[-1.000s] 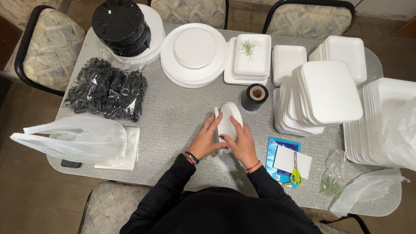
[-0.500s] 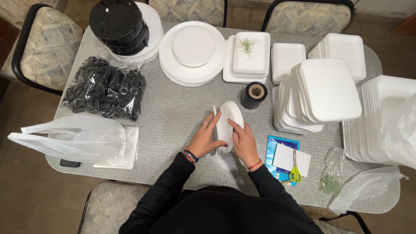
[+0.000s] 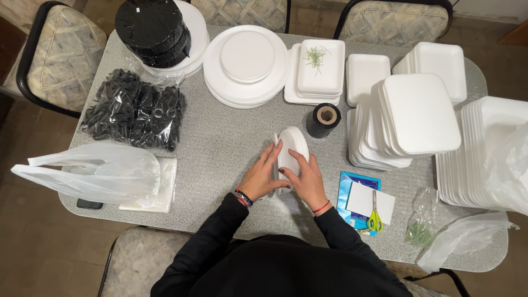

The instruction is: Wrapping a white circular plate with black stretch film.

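Both hands, left (image 3: 261,177) and right (image 3: 306,179), clasp a small white foam container (image 3: 292,147) just beside the black tape roll (image 3: 323,119).

A single head-worn camera looked almost straight down from well above the grey speckled worktop (image 3: 231,137), taking in nearly its whole surface and the chairs (image 3: 49,49) around it. The wearer's dark sleeves entered from the bottom edge, near centre.

- I take this for a home dining room used for packing food: speckled table (image 3: 220,137) ringed by cushioned chairs (image 3: 49,49).
- Stacked foam trays (image 3: 418,110) and plates (image 3: 247,60) cover it.
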